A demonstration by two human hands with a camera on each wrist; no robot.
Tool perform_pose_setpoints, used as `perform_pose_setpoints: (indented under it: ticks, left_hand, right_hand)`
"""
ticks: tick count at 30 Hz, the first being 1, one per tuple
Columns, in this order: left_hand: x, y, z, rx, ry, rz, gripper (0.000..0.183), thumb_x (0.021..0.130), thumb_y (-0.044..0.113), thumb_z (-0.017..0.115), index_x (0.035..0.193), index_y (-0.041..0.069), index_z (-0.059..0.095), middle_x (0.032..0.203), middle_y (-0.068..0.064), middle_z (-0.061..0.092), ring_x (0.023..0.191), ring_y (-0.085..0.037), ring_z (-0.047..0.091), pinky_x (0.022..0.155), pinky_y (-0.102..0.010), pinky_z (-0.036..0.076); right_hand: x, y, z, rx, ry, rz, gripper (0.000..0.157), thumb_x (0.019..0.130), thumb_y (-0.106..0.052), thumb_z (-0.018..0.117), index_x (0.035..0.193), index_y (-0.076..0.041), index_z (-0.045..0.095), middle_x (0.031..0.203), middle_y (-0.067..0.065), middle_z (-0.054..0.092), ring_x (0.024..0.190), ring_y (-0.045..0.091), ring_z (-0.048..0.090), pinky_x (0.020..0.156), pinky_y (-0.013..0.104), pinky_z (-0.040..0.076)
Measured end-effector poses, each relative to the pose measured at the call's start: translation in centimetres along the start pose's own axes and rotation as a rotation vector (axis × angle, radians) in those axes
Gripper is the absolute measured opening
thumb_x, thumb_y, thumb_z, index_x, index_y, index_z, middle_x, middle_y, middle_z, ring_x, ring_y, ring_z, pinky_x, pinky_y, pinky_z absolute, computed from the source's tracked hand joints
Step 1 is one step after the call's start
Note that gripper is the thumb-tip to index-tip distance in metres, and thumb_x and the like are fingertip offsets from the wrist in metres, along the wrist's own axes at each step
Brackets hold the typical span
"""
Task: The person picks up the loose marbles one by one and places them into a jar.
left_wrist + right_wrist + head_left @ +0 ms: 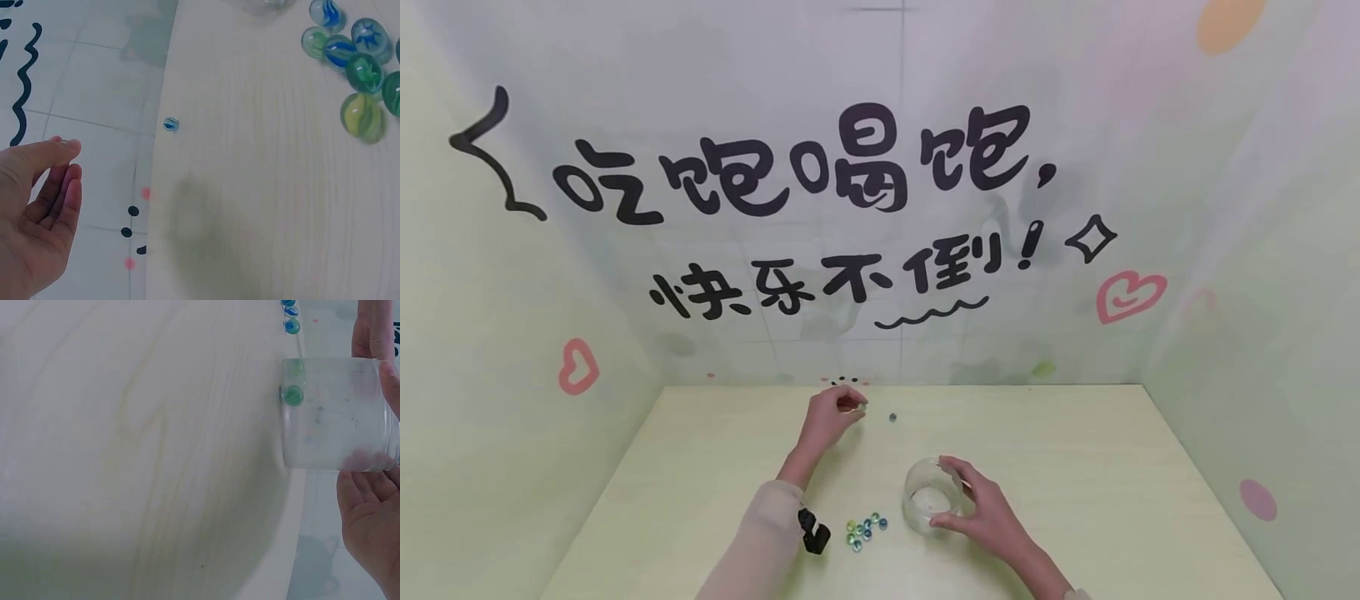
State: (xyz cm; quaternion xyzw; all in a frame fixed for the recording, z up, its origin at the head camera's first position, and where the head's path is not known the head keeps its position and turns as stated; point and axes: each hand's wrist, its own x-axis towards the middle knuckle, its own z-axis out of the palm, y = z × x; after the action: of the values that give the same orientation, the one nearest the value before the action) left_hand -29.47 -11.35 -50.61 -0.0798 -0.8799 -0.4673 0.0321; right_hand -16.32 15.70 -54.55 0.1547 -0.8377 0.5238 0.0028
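My left hand (pixel 833 414) is over the far part of the table, thumb and fingers pinched on a small pale greenish marble (pixel 862 407). In the left wrist view the fingers mostly hide that marble. A lone bluish marble (pixel 892 417) lies to the right of this hand. Nearer the front, my right hand (pixel 981 508) grips a clear glass jar (pixel 917 510) that stands upright on the table. A green marble (pixel 292 395) shows through the jar's glass; I cannot tell whether it is inside or behind. Several blue, green and yellow marbles (pixel 867 531) sit clustered left of the jar.
The pale wood-grain table (pixel 1075 450) meets a light printed backdrop (pixel 850 350) along its far edge, with similar side walls left and right. A black wrist device (pixel 814 532) is on the left sleeve, near the marble cluster.
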Motion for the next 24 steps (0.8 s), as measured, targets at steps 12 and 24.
perform_pose_setpoints:
  ticks: [12, 24]
  left_hand:
    - [-2.5, 3.1, -1.0, -0.023, -0.096, 0.066, 0.012, 0.083, 0.004, 0.078, 0.092, 0.011, 0.076, 0.092, -0.003, 0.074, 0.083, -0.012, 0.068, 0.074, -0.022, 0.058]
    - [-5.9, 4.5, -0.4, -0.094, -0.198, 0.114, 0.012, 0.084, 0.006, 0.078, 0.094, 0.011, 0.076, 0.092, -0.004, 0.075, 0.079, -0.008, 0.067, 0.07, -0.015, 0.056]
  right_hand:
    - [-0.1, -0.2, 0.0, 0.004, -0.004, 0.021, 0.079, 0.073, -0.028, 0.088, 0.14, -0.008, 0.05, 0.143, 0.014, 0.057, 0.134, 0.038, 0.051, 0.103, 0.047, 0.051]
    - [-0.1, -0.3, 0.1, 0.009, -0.009, 0.007, 0.078, 0.075, -0.025, 0.087, 0.141, -0.007, 0.049, 0.143, 0.015, 0.057, 0.134, 0.039, 0.051, 0.103, 0.048, 0.051]
